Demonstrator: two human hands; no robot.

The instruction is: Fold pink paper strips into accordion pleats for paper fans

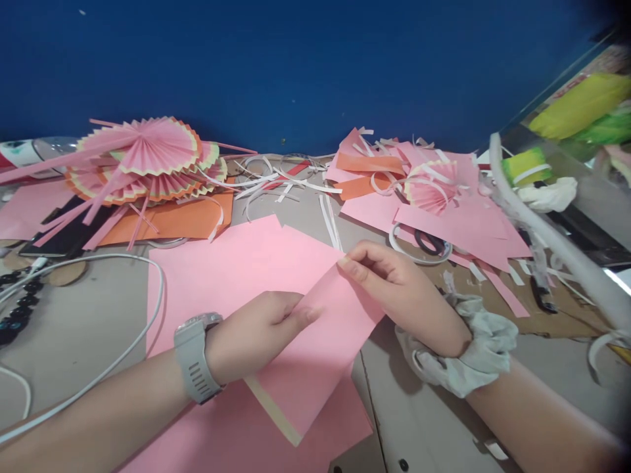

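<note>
A sheet of pink paper (315, 368) with a pale yellow strip along its near edge is held tilted between both hands. My left hand (271, 325), with a grey watch on its wrist, grips the sheet's left side, thumb on top and fingers hidden beneath. Thumb and fingers of my right hand (387, 276) pinch the sheet's far corner; a pale green scrunchie (473, 341) circles that wrist. Under the held sheet lie larger pink sheets (197, 282) on the grey table.
Pleated pink paper fans (158, 148) with orange and yellow edges stand back left, on orange paper (187, 220). Pink paper scraps (444, 223) are piled back right. A white cable (160, 282) loops at left. Behind rises a blue panel (296, 66).
</note>
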